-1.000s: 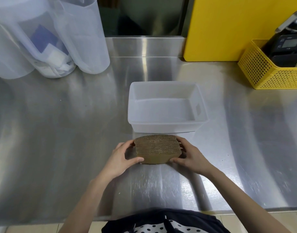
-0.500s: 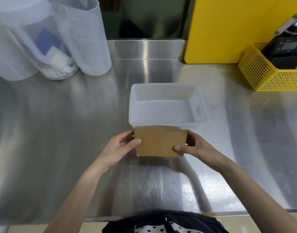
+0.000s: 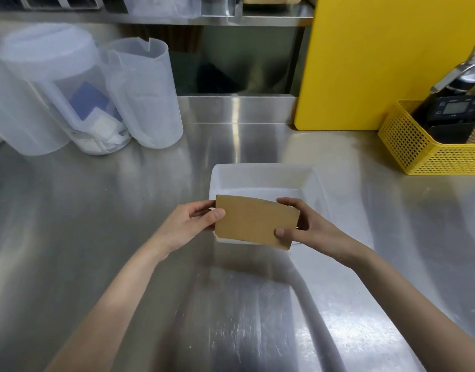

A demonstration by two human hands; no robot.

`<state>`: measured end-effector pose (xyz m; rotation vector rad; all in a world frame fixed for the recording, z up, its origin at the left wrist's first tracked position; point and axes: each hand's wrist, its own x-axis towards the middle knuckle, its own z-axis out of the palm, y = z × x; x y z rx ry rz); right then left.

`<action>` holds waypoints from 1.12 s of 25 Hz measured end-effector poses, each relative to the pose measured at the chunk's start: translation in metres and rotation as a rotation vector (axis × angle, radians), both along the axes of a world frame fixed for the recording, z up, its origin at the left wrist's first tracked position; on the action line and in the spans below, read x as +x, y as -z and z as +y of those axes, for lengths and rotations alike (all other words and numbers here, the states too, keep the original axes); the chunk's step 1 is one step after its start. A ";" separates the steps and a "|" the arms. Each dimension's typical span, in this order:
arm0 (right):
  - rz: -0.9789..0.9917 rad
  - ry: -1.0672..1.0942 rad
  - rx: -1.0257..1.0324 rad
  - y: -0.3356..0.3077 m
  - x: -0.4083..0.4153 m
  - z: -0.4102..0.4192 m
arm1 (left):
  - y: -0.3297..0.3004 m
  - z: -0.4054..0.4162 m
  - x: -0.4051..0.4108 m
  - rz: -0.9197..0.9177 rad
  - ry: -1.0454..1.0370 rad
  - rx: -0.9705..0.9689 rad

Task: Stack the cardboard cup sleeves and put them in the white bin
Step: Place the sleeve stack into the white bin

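Note:
A brown stack of cardboard cup sleeves point(image 3: 253, 222) is held in the air over the near edge of the white bin point(image 3: 265, 174), its flat face turned toward me. My left hand point(image 3: 192, 224) grips its left end, thumb on the front. My right hand point(image 3: 303, 228) grips its right end the same way. The bin sits on the steel counter, and its near wall is hidden behind the stack. What I can see of the bin's inside holds nothing.
Translucent plastic pitchers point(image 3: 139, 92) stand at the back left. A yellow board point(image 3: 386, 60) leans at the back right, next to a yellow mesh basket point(image 3: 429, 151) holding a black device. A shelf edge runs along the top.
Both hands lifted the stack off the counter, turned its flat face toward me, and carried it forward over the bin's near edge.

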<state>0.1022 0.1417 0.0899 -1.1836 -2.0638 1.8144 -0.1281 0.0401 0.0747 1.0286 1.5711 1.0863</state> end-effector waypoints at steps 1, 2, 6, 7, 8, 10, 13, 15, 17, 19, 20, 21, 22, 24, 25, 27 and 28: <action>-0.016 -0.008 0.010 -0.002 -0.002 0.005 | -0.003 0.005 -0.003 0.013 0.000 -0.010; -0.035 -0.015 0.021 -0.003 -0.005 0.009 | -0.005 0.011 -0.006 0.027 0.000 -0.022; -0.076 -0.023 0.053 -0.007 -0.016 0.028 | -0.018 0.039 -0.018 0.100 -0.030 -0.038; -0.075 -0.011 0.042 -0.007 -0.018 0.031 | -0.021 0.046 -0.019 0.125 -0.038 -0.028; -0.073 0.003 0.025 -0.008 -0.021 0.033 | -0.023 0.052 -0.021 0.155 -0.039 -0.020; -0.085 0.015 -0.008 -0.007 -0.026 0.040 | -0.026 0.067 -0.026 0.239 -0.018 -0.027; -0.135 0.004 -0.017 0.002 -0.036 0.048 | -0.028 0.089 -0.036 0.413 0.051 -0.067; -0.155 0.006 -0.041 0.010 -0.043 0.052 | -0.029 0.104 -0.042 0.539 0.119 -0.080; -0.186 -0.021 -0.077 0.016 -0.049 0.054 | -0.028 0.118 -0.045 0.634 0.218 -0.109; -0.229 -0.067 -0.109 0.023 -0.055 0.054 | -0.023 0.130 -0.045 0.703 0.314 -0.154; -0.245 -0.084 -0.122 0.026 -0.058 0.054 | -0.020 0.134 -0.044 0.726 0.350 -0.166; -0.255 -0.095 -0.138 0.030 -0.060 0.054 | -0.015 0.137 -0.042 0.741 0.380 -0.171; -0.260 -0.102 -0.155 0.032 -0.063 0.053 | -0.011 0.139 -0.041 0.757 0.409 -0.171; -0.272 -0.109 -0.192 0.036 -0.068 0.053 | -0.002 0.142 -0.041 0.794 0.462 -0.187; -0.287 -0.114 -0.201 0.038 -0.070 0.054 | 0.002 0.142 -0.041 0.810 0.484 -0.193; -0.323 -0.124 -0.201 0.042 -0.073 0.057 | 0.008 0.144 -0.040 0.860 0.521 -0.187; -0.341 -0.124 -0.202 0.044 -0.074 0.059 | 0.010 0.145 -0.040 0.896 0.532 -0.176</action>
